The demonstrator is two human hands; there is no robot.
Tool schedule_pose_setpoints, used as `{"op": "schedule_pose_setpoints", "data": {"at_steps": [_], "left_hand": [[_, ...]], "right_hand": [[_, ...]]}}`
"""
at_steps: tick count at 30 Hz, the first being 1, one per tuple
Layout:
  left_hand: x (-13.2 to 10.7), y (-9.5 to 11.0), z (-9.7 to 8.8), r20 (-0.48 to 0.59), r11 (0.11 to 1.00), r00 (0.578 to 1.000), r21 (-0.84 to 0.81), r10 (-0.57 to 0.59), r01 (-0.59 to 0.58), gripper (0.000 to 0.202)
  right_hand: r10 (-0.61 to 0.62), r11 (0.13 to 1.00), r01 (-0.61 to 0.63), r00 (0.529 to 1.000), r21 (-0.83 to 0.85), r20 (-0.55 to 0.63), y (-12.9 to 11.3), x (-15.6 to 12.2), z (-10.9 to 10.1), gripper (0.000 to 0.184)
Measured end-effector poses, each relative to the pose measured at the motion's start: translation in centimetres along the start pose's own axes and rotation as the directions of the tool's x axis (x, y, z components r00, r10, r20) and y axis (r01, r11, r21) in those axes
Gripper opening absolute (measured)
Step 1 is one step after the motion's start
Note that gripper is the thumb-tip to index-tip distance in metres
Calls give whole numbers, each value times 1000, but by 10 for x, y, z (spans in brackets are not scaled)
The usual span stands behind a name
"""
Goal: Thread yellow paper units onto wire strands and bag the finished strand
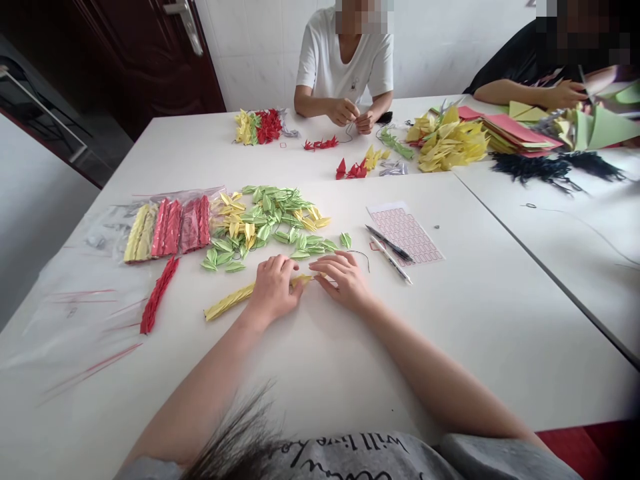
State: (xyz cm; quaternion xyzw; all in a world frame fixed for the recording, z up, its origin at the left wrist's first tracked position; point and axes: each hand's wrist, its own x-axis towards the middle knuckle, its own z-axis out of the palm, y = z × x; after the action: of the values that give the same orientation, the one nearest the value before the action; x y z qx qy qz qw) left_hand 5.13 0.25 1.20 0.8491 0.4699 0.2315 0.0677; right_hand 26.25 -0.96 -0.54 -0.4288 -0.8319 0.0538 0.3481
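My left hand (273, 290) presses on a long yellow strand of folded paper pieces (230, 300) lying on the white table (450, 333). My right hand (343, 280) pinches the strand's far end, close to my left fingertips. Just beyond my hands lies a loose heap of green and yellow folded paper pieces (265, 230). A thin dark thread (361, 257) curls beyond my right hand. To the left lies a red folded-paper strand (159, 295), and past it are clear plastic bags holding packed red and yellow strands (167, 228).
A pink-printed sheet (405, 233) lies at right with a black pen (389, 243) and a white pen (391, 261). Across the table, a person's hands (353, 115) work among red and yellow paper pieces. Another person (563, 95) sits at right behind coloured paper and black tassels (545, 167).
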Motion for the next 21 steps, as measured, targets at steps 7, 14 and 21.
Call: {"op": "schedule_pose_setpoints", "data": {"at_steps": [7, 14, 21], "left_hand": [[-2, -1, 5, 37, 999, 999, 20, 28, -29, 12], [4, -6, -7, 111, 998, 993, -43, -32, 37, 4], [3, -18, -20, 194, 948, 963, -220, -187, 229, 19]], "right_hand": [[53, 997, -52, 998, -49, 28, 8, 0, 8, 20], [162, 978, -159, 987, -139, 16, 17, -5, 2, 21], [191, 975, -189, 982, -114, 8, 27, -8, 0, 22]]}}
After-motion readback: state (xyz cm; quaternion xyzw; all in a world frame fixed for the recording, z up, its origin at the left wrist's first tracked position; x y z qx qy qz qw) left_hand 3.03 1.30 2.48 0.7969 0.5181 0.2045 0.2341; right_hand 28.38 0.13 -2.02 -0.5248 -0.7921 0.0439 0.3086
